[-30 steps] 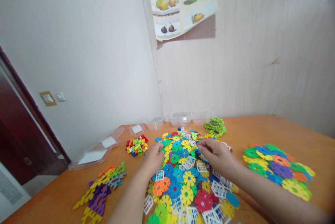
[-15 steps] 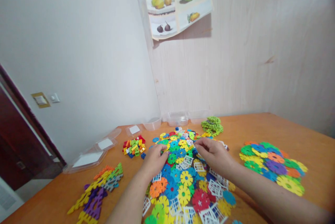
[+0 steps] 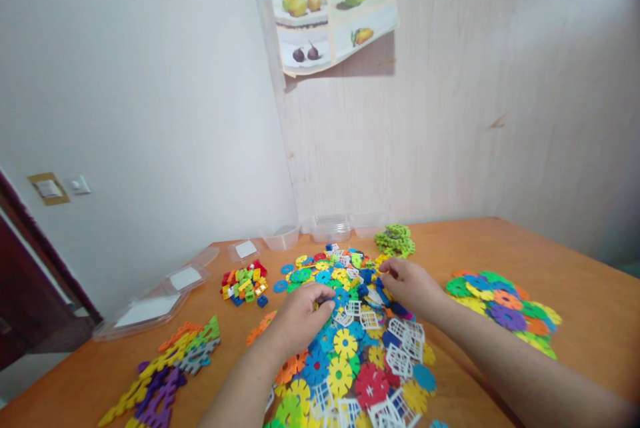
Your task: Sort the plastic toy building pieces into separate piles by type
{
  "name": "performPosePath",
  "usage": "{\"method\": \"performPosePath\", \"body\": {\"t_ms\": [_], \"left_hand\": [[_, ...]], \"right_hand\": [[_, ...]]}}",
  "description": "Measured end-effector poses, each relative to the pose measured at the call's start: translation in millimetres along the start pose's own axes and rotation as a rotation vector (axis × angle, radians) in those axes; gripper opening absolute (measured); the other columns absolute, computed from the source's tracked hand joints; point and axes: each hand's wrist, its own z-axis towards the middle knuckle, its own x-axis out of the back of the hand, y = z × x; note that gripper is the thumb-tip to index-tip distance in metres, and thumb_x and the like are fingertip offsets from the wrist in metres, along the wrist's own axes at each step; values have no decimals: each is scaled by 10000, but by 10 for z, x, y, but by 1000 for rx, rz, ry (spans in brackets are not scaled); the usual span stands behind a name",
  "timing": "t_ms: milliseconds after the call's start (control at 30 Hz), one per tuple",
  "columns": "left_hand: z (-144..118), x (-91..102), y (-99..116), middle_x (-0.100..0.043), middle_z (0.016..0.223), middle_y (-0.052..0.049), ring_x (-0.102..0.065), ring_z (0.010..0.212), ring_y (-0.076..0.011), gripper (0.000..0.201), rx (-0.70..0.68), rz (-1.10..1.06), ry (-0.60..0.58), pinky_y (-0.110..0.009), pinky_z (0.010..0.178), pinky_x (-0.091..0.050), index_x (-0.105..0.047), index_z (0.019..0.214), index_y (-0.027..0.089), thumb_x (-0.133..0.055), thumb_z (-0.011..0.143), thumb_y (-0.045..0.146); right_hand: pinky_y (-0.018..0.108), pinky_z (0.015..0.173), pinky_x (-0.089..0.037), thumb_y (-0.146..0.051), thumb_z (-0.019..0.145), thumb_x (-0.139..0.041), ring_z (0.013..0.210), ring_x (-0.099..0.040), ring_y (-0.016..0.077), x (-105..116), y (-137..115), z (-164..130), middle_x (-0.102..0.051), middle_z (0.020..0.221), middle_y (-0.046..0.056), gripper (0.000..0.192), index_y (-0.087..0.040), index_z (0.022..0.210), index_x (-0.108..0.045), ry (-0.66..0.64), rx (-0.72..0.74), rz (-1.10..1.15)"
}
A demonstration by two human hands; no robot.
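Left hand [image 3: 300, 311], right hand [image 3: 411, 285], on the toy-disc pile [image 3: 350, 348], no legible writing

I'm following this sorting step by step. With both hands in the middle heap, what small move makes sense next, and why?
Probably lift one piece out: the left hand and right hand both rest curled on the mixed heap of colourful plastic gear discs and white lattice pieces, while the all-green disc pile lies just beyond.

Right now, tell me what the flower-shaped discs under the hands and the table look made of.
Flower-shaped discs: likely moulded plastic, with saturated colours, uniform notched edges and a smooth, slightly glossy look. Table: looks like wood or wood veneer, orange-brown with faint grain and a satin sheen.
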Motion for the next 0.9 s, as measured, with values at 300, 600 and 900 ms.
{"method": "performPosePath", "body": {"t_ms": [300, 600, 900], "left_hand": [[-56, -63, 76, -727, 1048, -25, -650, 979, -182, 271, -24, -58, -52, -267, 872, -492, -717, 1035, 229, -573, 840, 348], [-63, -68, 91, -726, 1041, -33, -650, 973, -184, 265, -39, -27, -46, -270, 857, -493, -719, 1020, 219, -570, 833, 334], [-54, -87, 85, -715, 1072, -40, -640, 1004, -188, 265, -76, -50, 17, -293, 917, -488, -694, 1071, 223, -576, 849, 305]], "right_hand": [[331, 846, -395, -263, 864, -501, 969, -583, 241, -121, -242, -144, -689, 997, 97, 285, -200, 1062, -697, -72, 345, -99], [297, 775, -384, -225, 796, -538, 908, -588, 219, -231, -209, -103, -686, 914, 66, 210, -202, 950, -679, -58, 268, -101], [311, 778, -443, -273, 817, -543, 889, -624, 206, -186, -219, -112, -697, 946, 51, 224, -207, 1001, -653, 7, 190, 157]]}}
